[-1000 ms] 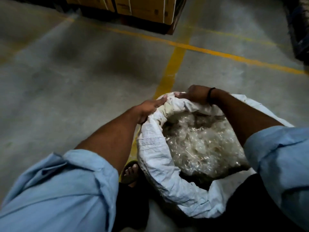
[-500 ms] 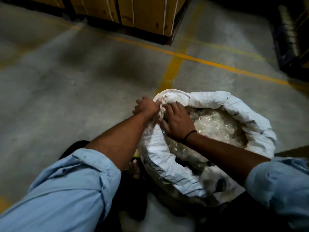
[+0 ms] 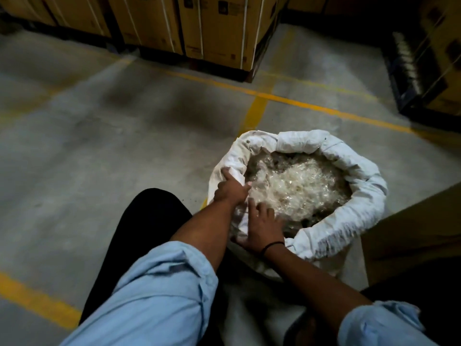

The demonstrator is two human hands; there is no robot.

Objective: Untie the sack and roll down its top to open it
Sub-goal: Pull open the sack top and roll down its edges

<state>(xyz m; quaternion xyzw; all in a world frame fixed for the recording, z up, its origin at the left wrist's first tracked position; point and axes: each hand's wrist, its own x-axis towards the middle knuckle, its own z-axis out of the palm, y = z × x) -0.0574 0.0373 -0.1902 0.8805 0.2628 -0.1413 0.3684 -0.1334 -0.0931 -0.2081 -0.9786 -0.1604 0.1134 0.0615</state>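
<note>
Sack (image 3: 366, 193) on the floor (image 3: 124, 146) at your 1 o'clock, top rolled down, mouth open. Your left grip (image 3: 232, 189) is clamped on its rim at 9 o'clock, thumb inside. Your right grip (image 3: 264, 226) lies flat, fingers apart, pressing the rim at 7 o'clock.

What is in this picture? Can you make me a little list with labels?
Sack: white woven, untied, top rolled down most of the way round
Inside: clear crinkly plastic
Left hand: grips the near-left rim
Right hand: spread fingers press the near rim
Floor: grey concrete, yellow lines
Behind: cardboard boxes
</note>
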